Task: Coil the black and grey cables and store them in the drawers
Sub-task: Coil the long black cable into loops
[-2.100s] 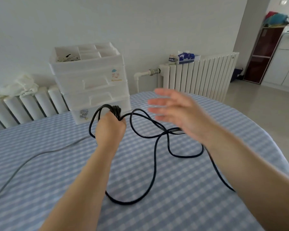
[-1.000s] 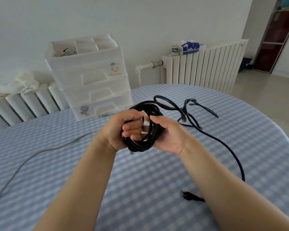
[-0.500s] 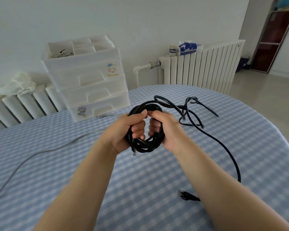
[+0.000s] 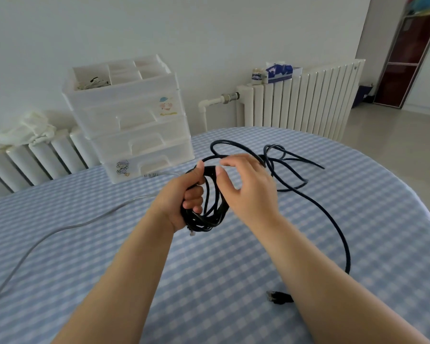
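The black cable coil [image 4: 205,207] is gripped by the left hand [image 4: 181,194]; the loose tail [image 4: 333,219] lies rightward, nearer the open, empty right hand [image 4: 248,189].

Drawers [image 4: 134,135] behind cable coil [image 4: 206,209]

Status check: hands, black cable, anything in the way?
Left hand grips black cable coil. Right hand open beside it. Loose tail across table; grey cable uncoiled. Drawers closed.

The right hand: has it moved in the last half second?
Yes. The right hand has let go of the coiled black cable, lifting slightly.
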`<act>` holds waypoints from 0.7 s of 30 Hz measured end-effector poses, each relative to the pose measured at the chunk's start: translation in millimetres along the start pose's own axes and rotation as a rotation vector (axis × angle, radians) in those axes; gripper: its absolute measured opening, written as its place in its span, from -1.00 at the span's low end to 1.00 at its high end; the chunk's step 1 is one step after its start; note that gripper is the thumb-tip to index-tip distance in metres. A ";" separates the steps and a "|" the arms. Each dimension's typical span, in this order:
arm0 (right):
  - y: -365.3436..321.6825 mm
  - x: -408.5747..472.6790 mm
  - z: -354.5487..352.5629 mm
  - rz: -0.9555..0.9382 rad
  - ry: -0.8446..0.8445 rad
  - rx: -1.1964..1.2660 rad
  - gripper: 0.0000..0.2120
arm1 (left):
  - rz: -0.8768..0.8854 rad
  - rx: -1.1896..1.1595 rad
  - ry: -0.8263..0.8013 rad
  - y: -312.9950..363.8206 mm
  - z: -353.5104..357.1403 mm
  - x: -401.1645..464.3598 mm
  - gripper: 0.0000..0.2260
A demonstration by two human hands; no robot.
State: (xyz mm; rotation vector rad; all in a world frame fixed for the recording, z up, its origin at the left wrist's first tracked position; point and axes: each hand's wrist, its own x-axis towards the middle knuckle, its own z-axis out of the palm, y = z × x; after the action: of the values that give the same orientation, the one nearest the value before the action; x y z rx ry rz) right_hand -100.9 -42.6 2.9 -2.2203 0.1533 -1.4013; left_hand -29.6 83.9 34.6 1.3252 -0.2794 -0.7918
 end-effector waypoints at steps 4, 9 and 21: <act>7.0 0.7 4.4 -0.204 -0.070 0.210 -0.72 | -0.034 0.181 -0.072 1.8 -1.7 -0.4 -0.66; -4.6 -1.9 3.1 -0.169 -0.163 0.064 -0.65 | -0.017 0.355 -0.156 9.8 -6.7 -5.5 -0.66; 18.5 32.2 -33.0 0.224 -0.557 -0.178 -0.48 | 0.313 0.166 0.038 10.3 8.6 -10.3 -0.63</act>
State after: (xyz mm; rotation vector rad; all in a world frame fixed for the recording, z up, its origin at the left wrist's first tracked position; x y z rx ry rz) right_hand -111.6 -81.7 31.6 -2.5554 0.3267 -0.6390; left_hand -38.6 84.5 48.9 1.4063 -0.5177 -0.4867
